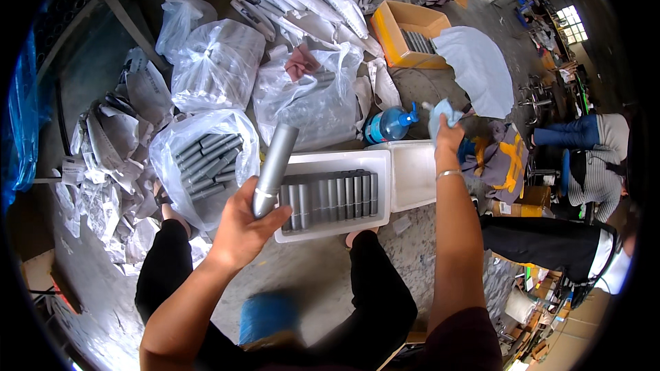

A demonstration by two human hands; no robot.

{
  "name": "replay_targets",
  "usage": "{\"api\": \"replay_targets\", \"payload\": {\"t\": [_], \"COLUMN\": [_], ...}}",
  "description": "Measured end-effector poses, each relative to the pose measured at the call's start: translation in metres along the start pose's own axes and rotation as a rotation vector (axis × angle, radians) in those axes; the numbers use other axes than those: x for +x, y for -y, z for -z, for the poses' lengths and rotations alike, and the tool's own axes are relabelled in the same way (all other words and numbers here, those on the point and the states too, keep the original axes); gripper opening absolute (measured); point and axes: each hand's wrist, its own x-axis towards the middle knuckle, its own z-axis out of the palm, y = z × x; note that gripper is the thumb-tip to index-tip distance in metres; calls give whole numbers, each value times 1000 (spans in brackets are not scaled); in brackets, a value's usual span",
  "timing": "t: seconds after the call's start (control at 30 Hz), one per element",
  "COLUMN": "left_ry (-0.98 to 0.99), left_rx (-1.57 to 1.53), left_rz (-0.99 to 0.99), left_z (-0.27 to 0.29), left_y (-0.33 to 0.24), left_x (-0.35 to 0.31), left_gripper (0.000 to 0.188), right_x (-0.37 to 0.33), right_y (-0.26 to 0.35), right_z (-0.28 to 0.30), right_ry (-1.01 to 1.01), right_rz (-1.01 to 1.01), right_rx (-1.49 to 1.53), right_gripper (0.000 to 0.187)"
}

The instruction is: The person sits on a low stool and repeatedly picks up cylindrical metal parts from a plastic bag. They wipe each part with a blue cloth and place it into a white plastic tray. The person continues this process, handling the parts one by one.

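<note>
My left hand (242,228) is closed round the lower end of a grey metal tube (277,165), which tilts upward over the left edge of a white foam box (386,196). Inside that box, grey tubes (342,196) stand packed in a row. Off to the right, my right hand (450,136) grips a light blue cloth (443,115), held above the lid-like white tray (412,177) beside the box. Just left of the cloth is a blue spray bottle (390,126). An open plastic bag (162,158) with more grey tubes lies to the left of my left hand.
Tied plastic bags (216,62) and paper-wrapped rolls (309,3) lie beyond the box. Crumpled paper (110,158) heaps up at far left. A yellow carton (385,27) holds more tubes. Other people (591,172) are at the right. A blue stool (268,316) sits between my legs.
</note>
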Motion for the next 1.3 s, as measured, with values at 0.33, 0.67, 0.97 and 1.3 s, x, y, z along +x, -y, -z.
{"api": "replay_targets", "payload": {"t": [0.33,0.67,0.97,1.3], "left_ry": [56,95,96,102], "left_rx": [155,314,346,421], "left_rz": [43,113,131,85], "left_z": [1,-1,5,4], "left_y": [9,12,11,13], "left_x": [5,6,1,-3], "left_gripper": [28,32,31,33], "right_x": [21,15,9,25], "right_y": [-2,-22,-24,-13], "right_z": [-52,-63,-69,-57], "right_ry": [575,438,432,335], "right_rz": [529,706,650,317], "right_rx": [-581,-432,-347,-446], "right_gripper": [17,14,22,22]}}
